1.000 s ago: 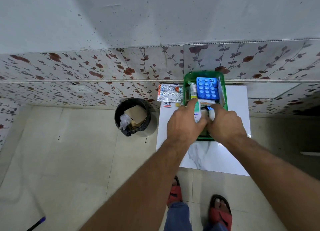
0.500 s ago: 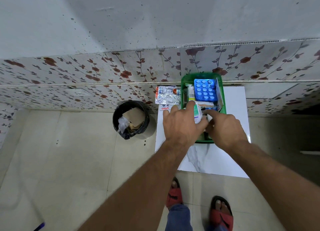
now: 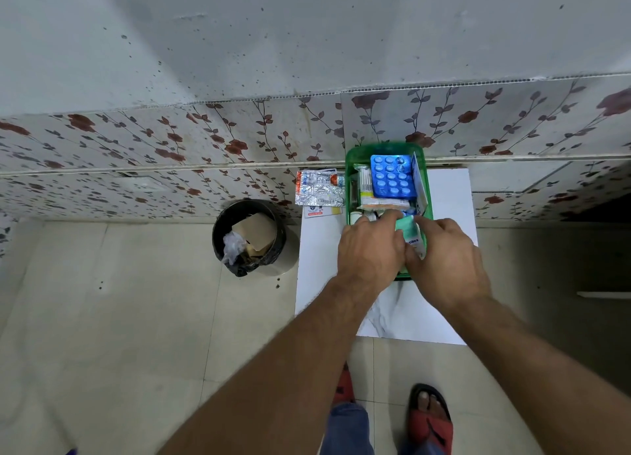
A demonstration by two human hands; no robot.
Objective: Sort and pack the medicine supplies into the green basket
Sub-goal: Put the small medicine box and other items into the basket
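The green basket (image 3: 349,167) sits on a white table (image 3: 450,201) against the tiled wall. A blue blister pack (image 3: 392,176), a narrow white box (image 3: 364,180) and other packets lie in its far half. Both hands reach into its near half. My left hand (image 3: 370,249) and my right hand (image 3: 447,260) together grip a white-and-green medicine tube (image 3: 411,233), tilted between their fingers. Silver blister strips (image 3: 319,191) and a small card (image 3: 321,211) lie on the table left of the basket.
A black bin (image 3: 249,237) holding cardboard and plastic stands on the floor left of the table. My feet in red sandals (image 3: 430,417) are below the table's near edge. The floor is pale tile.
The medicine tube has tipped from pointing away from me to slanting right. My right hand has closed in against my left over the basket's near half.
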